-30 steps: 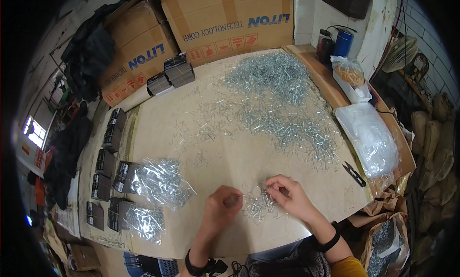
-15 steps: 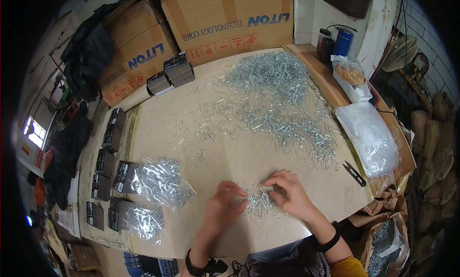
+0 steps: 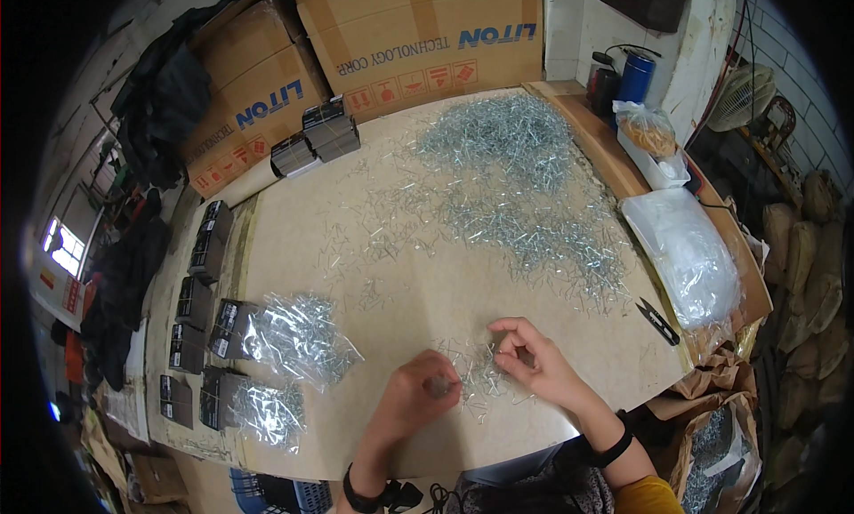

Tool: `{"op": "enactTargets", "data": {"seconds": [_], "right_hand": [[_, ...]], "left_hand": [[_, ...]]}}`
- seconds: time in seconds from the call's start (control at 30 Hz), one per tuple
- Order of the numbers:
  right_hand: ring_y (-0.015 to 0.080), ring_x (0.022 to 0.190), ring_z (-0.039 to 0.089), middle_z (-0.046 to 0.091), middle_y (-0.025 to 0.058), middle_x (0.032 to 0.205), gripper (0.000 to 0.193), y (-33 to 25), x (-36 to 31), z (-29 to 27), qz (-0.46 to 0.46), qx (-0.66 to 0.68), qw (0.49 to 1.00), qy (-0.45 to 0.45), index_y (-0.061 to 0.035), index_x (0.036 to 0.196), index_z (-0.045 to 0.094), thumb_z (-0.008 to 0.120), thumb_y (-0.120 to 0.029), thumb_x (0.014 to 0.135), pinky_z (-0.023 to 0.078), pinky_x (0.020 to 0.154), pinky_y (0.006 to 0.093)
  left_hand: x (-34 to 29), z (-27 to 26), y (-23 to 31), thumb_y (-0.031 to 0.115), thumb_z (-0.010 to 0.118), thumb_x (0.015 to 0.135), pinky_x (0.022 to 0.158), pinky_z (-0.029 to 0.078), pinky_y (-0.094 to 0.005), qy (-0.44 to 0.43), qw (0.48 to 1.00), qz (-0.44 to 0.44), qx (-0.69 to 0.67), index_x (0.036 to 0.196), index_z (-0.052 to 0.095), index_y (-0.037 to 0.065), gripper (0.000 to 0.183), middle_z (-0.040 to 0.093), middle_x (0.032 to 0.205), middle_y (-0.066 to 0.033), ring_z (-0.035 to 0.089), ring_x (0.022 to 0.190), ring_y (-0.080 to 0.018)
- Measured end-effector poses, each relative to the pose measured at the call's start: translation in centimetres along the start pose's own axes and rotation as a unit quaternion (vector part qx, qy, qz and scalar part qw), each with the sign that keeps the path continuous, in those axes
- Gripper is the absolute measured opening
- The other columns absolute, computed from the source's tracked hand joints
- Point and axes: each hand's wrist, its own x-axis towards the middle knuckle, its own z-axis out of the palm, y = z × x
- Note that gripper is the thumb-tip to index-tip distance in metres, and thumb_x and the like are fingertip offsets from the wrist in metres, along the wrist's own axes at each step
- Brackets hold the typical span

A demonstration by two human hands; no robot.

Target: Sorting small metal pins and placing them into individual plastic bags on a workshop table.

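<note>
A small loose pile of thin silvery metal pins (image 3: 480, 372) lies on the board between my hands, near the front edge. My left hand (image 3: 418, 389) is curled closed at the pile's left side, and greyish pins show inside the curl. My right hand (image 3: 534, 363) is at the right side of the pile, its thumb and forefinger apart and the other fingers bent. Some pins lie close to its thumb tip; I see none clearly gripped. To the left is a clear plastic bag of pins (image 3: 307, 336), with a smaller bag of pins (image 3: 269, 414) below it.
A large heap of pins (image 3: 503, 136) spreads over the far right of the board. Banded stacks of dark cards (image 3: 209, 238) line the left edge. Black thread snips (image 3: 658, 321) and clear plastic bags (image 3: 685, 256) lie at right. Large cartons (image 3: 422, 43) stand behind.
My left hand has curled tighter and turned slightly. My right thumb and forefinger have spread apart, and the pile between the hands looks more scattered.
</note>
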Motion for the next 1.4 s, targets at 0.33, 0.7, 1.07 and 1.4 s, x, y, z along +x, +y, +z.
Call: {"op": "enactTargets", "data": {"seconds": [0.33, 0.7, 1.07, 1.4], "right_hand": [[0.0220, 0.077, 0.055, 0.059, 0.0067, 0.081, 0.016, 1.0, 0.2, -0.3, -0.076, -0.187, 0.978, 0.057, -0.0069, 0.099, 0.066, 0.066, -0.002, 0.084, 0.044, 0.073, 0.0322], [0.0198, 0.086, 0.055, 0.062, 0.0023, 0.086, 0.012, -0.1, 0.3, -0.9, -0.198, -0.204, 0.959, -0.011, -0.0082, 0.088, 0.073, 0.077, -0.007, 0.077, 0.038, 0.085, 0.0339], [0.0243, 0.103, 0.053, 0.060, 0.0051, 0.108, 0.027, 1.1, 0.3, -1.4, -0.193, -0.351, 0.915, -0.036, -0.0094, 0.104, 0.067, 0.073, -0.006, 0.077, 0.035, 0.093, 0.0376], [0.0356, 0.143, 0.028, 0.035, 0.0170, 0.151, 0.091, 1.6, 0.4, 0.0, -0.225, -0.339, 0.899, -0.162, -0.0016, 0.142, 0.041, 0.075, -0.052, 0.075, 0.024, 0.116, 0.0482]], "left_hand": [[0.6, -0.2, 0.2, 0.009, 0.077, 0.078, 0.056, 0.046, -0.0286, 0.143, 0.985, -0.023, 0.092, 0.090, 0.067, 0.005, 0.016, 0.064, 0.083, -0.0071, 0.058, 0.061, -0.0133], [0.3, -0.3, -0.2, 0.013, 0.081, 0.074, 0.062, 0.051, -0.0327, 0.041, 0.996, -0.005, 0.081, 0.091, 0.071, 0.008, 0.021, 0.064, 0.093, -0.0074, 0.064, 0.069, -0.0213], [0.2, -0.3, -0.1, 0.012, 0.081, 0.073, 0.063, 0.053, -0.0355, 0.019, 0.997, 0.029, 0.070, 0.099, 0.070, 0.008, 0.029, 0.063, 0.099, -0.0074, 0.065, 0.070, -0.0248], [-1.3, -1.5, -0.3, 0.023, 0.090, 0.063, 0.072, 0.050, -0.0332, -0.053, 0.992, -0.021, 0.115, 0.132, 0.057, 0.013, 0.077, 0.050, 0.125, -0.0075, 0.059, 0.080, -0.0192]]}}
